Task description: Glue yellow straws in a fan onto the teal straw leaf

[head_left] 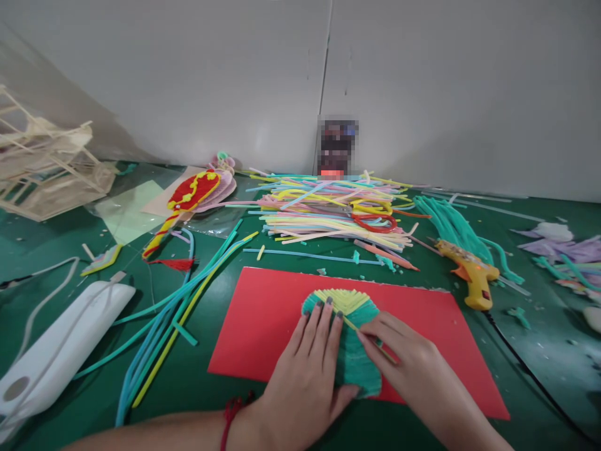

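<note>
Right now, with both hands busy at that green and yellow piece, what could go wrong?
The thin yellow strip is pinched in the right hand, so it might slip or bend out of line. The left hand rests on the green and yellow piece; too much pressure could perhaps flatten or shift it. The glue gun lies close to loose green strips; if its tip is hot, it might mark or stick to them.

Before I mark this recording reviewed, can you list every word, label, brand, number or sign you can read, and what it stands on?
No readable text anywhere.
Dark upright rectangle: pixelated, unreadable.
Yellow glue gun: any marking is too small to read.
Green-and-yellow piece and red sheet: no lettering shows.
</note>
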Action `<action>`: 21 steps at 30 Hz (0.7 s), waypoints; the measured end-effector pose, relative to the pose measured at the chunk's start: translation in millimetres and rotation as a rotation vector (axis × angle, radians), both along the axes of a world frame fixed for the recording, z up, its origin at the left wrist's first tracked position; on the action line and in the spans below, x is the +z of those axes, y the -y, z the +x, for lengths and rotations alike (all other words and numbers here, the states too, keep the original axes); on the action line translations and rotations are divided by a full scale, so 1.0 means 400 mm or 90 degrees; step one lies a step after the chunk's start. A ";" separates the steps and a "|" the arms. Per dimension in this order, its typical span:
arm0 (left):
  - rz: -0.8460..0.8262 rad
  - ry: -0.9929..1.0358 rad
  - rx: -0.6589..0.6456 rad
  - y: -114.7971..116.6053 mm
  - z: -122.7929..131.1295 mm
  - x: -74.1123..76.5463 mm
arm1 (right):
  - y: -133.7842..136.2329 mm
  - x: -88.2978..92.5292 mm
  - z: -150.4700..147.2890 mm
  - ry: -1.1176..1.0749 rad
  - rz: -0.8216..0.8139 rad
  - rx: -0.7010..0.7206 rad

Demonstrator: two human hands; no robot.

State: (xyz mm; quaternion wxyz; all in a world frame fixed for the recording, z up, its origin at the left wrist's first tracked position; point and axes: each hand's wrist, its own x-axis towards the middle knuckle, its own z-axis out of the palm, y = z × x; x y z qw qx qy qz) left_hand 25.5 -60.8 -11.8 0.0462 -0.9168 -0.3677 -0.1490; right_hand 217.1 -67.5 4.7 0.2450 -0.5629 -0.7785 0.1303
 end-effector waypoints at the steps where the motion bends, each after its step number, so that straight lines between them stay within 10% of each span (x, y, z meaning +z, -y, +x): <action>1: 0.003 0.000 0.007 0.000 0.000 -0.002 | -0.001 -0.001 0.000 0.001 0.000 0.001; 21: 0.013 -0.036 0.055 0.001 0.002 0.004 | -0.003 -0.007 0.001 -0.031 -0.044 -0.009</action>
